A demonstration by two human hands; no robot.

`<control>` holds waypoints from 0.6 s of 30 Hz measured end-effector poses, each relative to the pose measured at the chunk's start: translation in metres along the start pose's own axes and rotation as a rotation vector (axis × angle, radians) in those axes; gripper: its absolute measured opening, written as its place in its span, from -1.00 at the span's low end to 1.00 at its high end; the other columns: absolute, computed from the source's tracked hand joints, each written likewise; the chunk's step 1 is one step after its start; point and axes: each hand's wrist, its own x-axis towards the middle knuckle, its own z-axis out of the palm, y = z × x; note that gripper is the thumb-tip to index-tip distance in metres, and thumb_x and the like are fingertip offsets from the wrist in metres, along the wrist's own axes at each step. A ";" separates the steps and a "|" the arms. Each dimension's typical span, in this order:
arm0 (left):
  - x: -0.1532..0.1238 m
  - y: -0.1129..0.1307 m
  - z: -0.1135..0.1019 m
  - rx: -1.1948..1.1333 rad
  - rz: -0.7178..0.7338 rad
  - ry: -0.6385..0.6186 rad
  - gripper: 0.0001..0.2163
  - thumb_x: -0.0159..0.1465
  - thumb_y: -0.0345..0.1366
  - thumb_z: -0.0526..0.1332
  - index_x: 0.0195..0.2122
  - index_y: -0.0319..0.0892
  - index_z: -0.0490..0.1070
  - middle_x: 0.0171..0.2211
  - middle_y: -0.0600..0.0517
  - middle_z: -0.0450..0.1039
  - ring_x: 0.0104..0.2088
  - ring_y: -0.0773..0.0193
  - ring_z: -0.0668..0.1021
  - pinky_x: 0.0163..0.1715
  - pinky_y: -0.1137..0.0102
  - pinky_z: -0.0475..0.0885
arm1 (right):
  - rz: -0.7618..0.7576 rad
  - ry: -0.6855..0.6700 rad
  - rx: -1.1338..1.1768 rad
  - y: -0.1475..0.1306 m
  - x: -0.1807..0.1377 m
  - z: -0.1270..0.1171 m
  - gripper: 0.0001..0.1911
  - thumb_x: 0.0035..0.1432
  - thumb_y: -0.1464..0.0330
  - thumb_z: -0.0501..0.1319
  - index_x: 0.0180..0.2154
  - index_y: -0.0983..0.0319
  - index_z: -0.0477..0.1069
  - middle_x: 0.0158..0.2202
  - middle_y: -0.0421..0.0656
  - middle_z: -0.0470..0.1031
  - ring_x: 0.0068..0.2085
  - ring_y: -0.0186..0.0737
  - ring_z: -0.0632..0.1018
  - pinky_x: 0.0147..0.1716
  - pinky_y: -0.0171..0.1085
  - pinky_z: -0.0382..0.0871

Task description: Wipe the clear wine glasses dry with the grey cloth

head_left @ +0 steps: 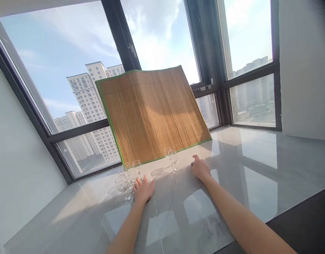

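My left hand is low over the sill, fingers spread, right beside a cluster of small clear stemmed glasses. Its fingertips overlap the nearest glasses in view; whether they touch is unclear. Another glass stands just behind that hand. Two more stemmed glasses, the nearer one and one behind it, stand upright between my hands. To their right, my right hand has curled fingers, with one finger or the thumb sticking up. A tiny pale bit shows at its left edge, too small to name.
Behind the glasses a bamboo mat with green edging leans against the dark window frame. The glossy grey tiled sill reflects the windows. White walls flank it, and tall buildings show outside.
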 end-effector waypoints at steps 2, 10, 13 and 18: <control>-0.010 -0.001 0.002 -0.010 0.018 0.051 -0.34 0.30 0.15 -0.09 0.32 -0.14 0.08 0.40 -0.26 -0.08 0.39 -0.19 0.01 0.29 -0.04 -0.06 | 0.003 -0.001 0.008 -0.001 -0.001 0.000 -0.51 0.23 0.48 0.00 0.20 0.21 0.16 -0.20 -0.01 0.48 -0.01 -0.04 0.47 -0.25 -0.26 0.21; -0.041 0.066 0.008 -0.247 0.643 -0.020 -0.47 0.25 -0.03 0.13 0.25 0.06 0.25 0.37 0.02 0.05 0.35 0.06 0.13 0.32 0.20 0.07 | 0.008 0.016 -0.003 -0.003 0.001 0.003 -0.53 0.23 0.48 0.04 0.17 0.18 0.19 -0.16 -0.01 0.46 -0.08 -0.06 0.51 -0.20 -0.24 0.21; -0.028 0.106 0.011 -0.210 0.648 -0.083 -0.47 0.28 -0.04 0.09 0.29 0.06 0.22 0.42 0.02 -0.06 0.38 0.02 0.08 0.34 0.10 -0.01 | -0.008 0.030 -0.020 -0.003 0.001 0.003 -0.54 0.22 0.49 0.04 0.16 0.19 0.20 -0.16 -0.01 0.47 -0.05 -0.06 0.50 -0.21 -0.25 0.20; -0.019 0.130 0.006 -0.155 0.639 -0.140 -0.53 0.33 -0.11 -0.01 0.25 0.01 0.29 0.34 0.00 0.18 0.33 0.06 0.18 0.31 0.11 0.03 | -0.030 0.036 -0.043 -0.004 -0.001 0.002 -0.54 0.23 0.48 0.04 0.16 0.18 0.21 -0.15 -0.02 0.48 -0.04 -0.07 0.48 -0.20 -0.25 0.19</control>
